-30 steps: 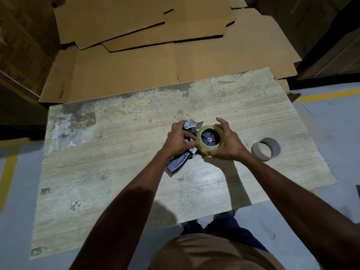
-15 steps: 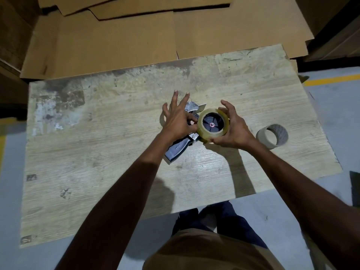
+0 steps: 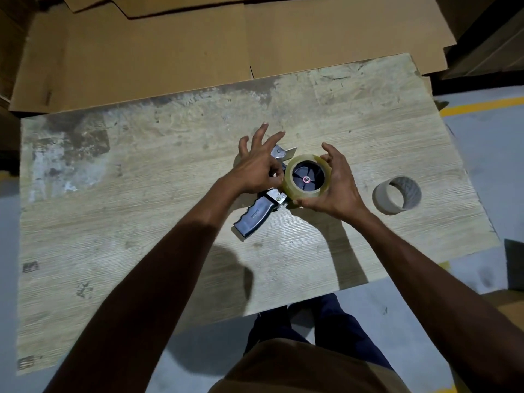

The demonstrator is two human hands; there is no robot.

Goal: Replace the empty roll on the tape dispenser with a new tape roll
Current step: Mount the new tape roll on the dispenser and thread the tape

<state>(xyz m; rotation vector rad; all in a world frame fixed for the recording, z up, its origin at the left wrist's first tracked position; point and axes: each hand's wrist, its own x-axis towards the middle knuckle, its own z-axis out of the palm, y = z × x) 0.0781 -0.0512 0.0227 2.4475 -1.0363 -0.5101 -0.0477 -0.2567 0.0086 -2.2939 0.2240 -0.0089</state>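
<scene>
Now new tape roll between hands.

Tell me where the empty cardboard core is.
The empty core lies on the table's right side, apart from the right hand and dispenser.

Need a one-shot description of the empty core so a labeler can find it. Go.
Start at the worn wooden table. Right of the right hand that cups the new tape roll on the tape dispenser, the empty core lies alone. It is bare grey cardboard, hollow, and untouched, unlike the glossy yellowish roll.
</scene>
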